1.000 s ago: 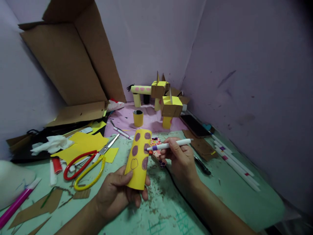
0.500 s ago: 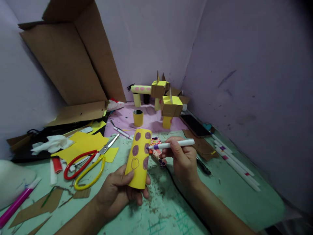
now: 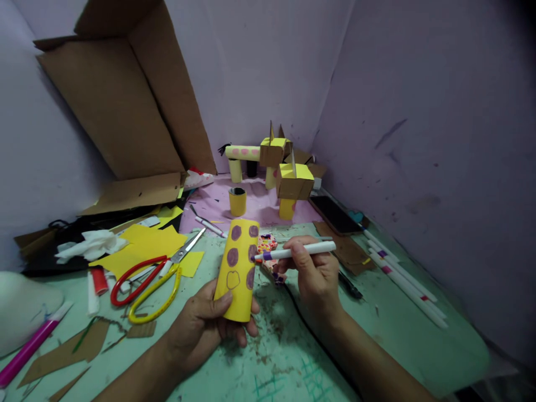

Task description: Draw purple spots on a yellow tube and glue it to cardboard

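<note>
The left hand (image 3: 196,324) gripped the yellow tube (image 3: 242,287), far end leaning slightly right; the right hand (image 3: 317,279) pinched the marker (image 3: 285,253), tip leftward

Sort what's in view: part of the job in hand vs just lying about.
In the job:
yellow tube with purple spots, held in the left hand
purple-banded white marker, held in the right hand

Apparently just lying about:
scissors
phone
crumpled tissue
magenta pen
</note>
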Demonstrator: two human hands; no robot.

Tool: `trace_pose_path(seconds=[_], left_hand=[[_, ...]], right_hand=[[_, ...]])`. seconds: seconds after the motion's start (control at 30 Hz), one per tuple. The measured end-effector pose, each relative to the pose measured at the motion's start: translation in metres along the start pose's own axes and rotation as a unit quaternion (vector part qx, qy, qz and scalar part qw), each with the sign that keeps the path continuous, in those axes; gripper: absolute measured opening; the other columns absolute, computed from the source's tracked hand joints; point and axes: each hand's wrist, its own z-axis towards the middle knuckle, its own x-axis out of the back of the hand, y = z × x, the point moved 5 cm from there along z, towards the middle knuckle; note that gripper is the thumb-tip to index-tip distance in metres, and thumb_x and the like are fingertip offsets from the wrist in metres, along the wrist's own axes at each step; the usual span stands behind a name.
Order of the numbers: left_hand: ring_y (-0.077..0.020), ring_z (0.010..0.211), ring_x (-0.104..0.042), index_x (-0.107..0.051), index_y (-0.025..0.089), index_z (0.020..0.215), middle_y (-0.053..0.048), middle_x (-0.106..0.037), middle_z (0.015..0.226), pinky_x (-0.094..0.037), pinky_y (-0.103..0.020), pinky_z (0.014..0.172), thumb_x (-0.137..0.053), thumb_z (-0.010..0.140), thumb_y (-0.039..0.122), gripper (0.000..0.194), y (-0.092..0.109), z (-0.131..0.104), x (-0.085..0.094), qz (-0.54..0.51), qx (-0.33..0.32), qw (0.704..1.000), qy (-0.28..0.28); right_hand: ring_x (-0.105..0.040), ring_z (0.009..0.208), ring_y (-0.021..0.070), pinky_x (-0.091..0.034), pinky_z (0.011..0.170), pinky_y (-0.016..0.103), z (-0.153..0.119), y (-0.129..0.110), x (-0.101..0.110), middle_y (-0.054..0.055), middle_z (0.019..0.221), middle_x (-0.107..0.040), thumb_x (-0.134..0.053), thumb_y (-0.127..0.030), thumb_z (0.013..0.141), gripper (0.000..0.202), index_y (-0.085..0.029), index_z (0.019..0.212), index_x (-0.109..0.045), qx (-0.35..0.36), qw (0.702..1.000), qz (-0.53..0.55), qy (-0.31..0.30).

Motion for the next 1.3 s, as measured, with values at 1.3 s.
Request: trace_pose_path(seconds=[1.3], left_hand=[[-0.0228, 0.064, -0.073, -0.060, 0.012, 0.096, -0.011, -0.075, 0.082, -0.055, -0.024, 0.049, -0.070, 0.077, 0.023, 0.024, -0.0005, 0.0008, 0.0008, -0.037, 0.022, 0.998, -0.035]], right_hand=[[-0.061, 0.048, 0.0111, -0.043, 0.039, 0.019, 0.0015, 0.0009, -0.0002, -0.003, 0.057, -0.063, -0.062, -0.035, 0.089, 0.018, -0.018, 0.085, -0.064, 0.008, 0.998, 0.055, 0.001]])
